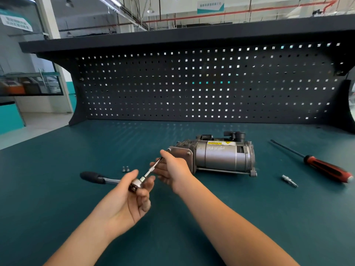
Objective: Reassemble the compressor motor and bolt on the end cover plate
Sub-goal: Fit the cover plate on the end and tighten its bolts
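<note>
A grey compressor motor (221,156) lies on its side on the green bench, its square end cover plate (181,153) facing left. My left hand (132,196) grips the head of a ratchet wrench (137,184), whose black handle (92,177) points left. A thin extension bit (153,167) runs from the ratchet head up to the plate's top-left corner. My right hand (172,167) pinches this bit near its tip, just in front of the plate. Two loose bolts (125,169) stand on the bench to the left of my hands.
A red-and-black screwdriver (326,167) lies at the right, with a small metal bit (289,181) in front of it. A dark pegboard (201,83) with a shelf above closes the back of the bench (57,189).
</note>
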Available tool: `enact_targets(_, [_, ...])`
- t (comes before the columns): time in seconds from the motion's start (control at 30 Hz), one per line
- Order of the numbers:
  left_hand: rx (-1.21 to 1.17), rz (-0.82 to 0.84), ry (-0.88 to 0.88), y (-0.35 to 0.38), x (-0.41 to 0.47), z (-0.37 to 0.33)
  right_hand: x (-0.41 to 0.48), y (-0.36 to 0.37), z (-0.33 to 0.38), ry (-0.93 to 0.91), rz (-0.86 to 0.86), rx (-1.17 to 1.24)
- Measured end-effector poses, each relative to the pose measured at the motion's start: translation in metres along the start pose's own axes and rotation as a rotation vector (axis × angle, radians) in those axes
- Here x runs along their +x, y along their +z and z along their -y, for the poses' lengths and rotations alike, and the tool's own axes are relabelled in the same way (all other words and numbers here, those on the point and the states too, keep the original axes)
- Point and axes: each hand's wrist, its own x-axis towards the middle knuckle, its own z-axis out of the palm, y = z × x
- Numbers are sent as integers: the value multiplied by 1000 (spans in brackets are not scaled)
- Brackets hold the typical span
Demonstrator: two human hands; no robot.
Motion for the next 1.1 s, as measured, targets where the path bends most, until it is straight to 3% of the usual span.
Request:
enact_targets(0.17, [403,-60,202,1,2,1,2,-6,-3,-104,-79,-66])
enact_targets(0.33, [1444,-154,638,-4,1,2,-1,-8,2,-50,5,37])
enact_targets(0.43, [1795,-264,743,-11,0,5,-2,-9,4,51,99,128])
enact_targets(0.53, [1733,-226,693,-16,-1,7,-2,-9,3,113,134,189])
enact_targets(0.63, [1593,-148,657,-16,2,6,1,-8,2,70,73,60])
enact_targets(0.8, [1719,-167,732,-10,2,4,10,-8,-5,-154,-70,-159])
enact_targets(0.9, [1734,-168,729,-7,3,4,10,-7,-4,-162,-60,-128])
enact_targets(1.0, [1455,-91,674,-6,5,4,9,-6,1,-88,-19,18])
enact_targets(1.1, [971,-104,486,-2,8,0,6,-7,5,1,48,48])
